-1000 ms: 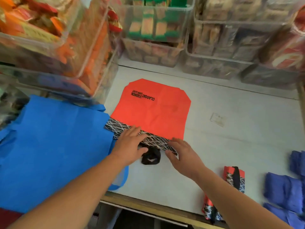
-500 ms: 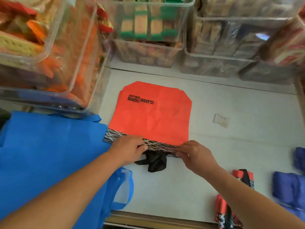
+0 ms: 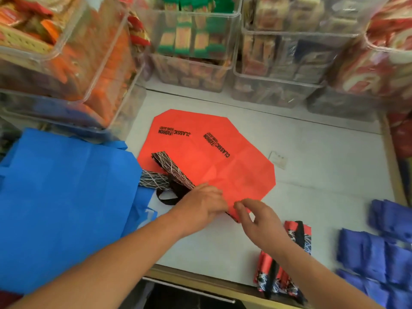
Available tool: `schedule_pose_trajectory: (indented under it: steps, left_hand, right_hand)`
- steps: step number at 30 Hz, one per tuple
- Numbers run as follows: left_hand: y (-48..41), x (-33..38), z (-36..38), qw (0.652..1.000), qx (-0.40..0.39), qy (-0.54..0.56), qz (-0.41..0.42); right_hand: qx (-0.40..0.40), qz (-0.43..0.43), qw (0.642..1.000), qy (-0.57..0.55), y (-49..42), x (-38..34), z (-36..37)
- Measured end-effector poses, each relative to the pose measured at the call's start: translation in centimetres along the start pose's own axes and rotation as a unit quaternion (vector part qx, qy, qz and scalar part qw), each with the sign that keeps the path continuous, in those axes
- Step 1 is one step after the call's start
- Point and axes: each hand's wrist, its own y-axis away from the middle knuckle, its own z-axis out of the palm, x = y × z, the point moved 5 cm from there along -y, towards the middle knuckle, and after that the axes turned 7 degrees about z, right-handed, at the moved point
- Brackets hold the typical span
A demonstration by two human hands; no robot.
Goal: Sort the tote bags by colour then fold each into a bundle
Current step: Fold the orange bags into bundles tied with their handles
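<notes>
The red tote bag [image 3: 223, 170] is laid on the white table [image 3: 323, 197]. Since half a second ago one layer has been swung out to the right, so that a second black print is exposed and the patterned band [image 3: 171, 170] is turned up onto the red cloth. The near edge is pressed by the left hand [image 3: 200, 206], fingers fairly straight; the near corner is pinched by the right hand [image 3: 256, 219]. A blue tote bag [image 3: 66, 197] is spread at left, and red bundles [image 3: 287, 259] lie at right.
</notes>
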Motion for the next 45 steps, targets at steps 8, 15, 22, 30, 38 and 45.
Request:
schedule_pose_trajectory:
  steps: [8, 15, 22, 30, 38, 45]
  left_hand:
    - [6.2, -6.8, -5.6, 0.895, -0.215, -0.241, -0.307]
    - [4.5, -4.5, 0.4, 0.939, -0.08, -0.001, -0.333]
    - [3.7, -6.4, 3.2, 0.94, -0.142, -0.074, -0.301]
    - [5.4, -1.7, 5.6, 0.976, -0.115, -0.099, -0.154]
    - [8.7, -1.6, 8.2, 0.946, -0.222, -0.199, -0.125]
    - [8.6, -0.4, 5.7, 0.97, -0.157, -0.114, -0.148]
  right_hand:
    - [-0.103, -0.073, 0.949, 0.29, -5.5, 5.5, 1.4]
    - [-0.043, -0.063, 0.965, 0.251, -5.6, 1.8, 2.8]
    - [-0.122, 0.041, 0.99, 0.065, -1.3, 0.8, 2.7]
    - [-0.114, -0.033, 0.945, 0.304, -3.9, 4.5, 3.4]
    - [-0.098, -0.033, 0.947, 0.304, -0.2, 3.5, 4.6]
    - [-0.236, -0.033, 0.912, 0.333, 0.6, 4.0, 3.4]
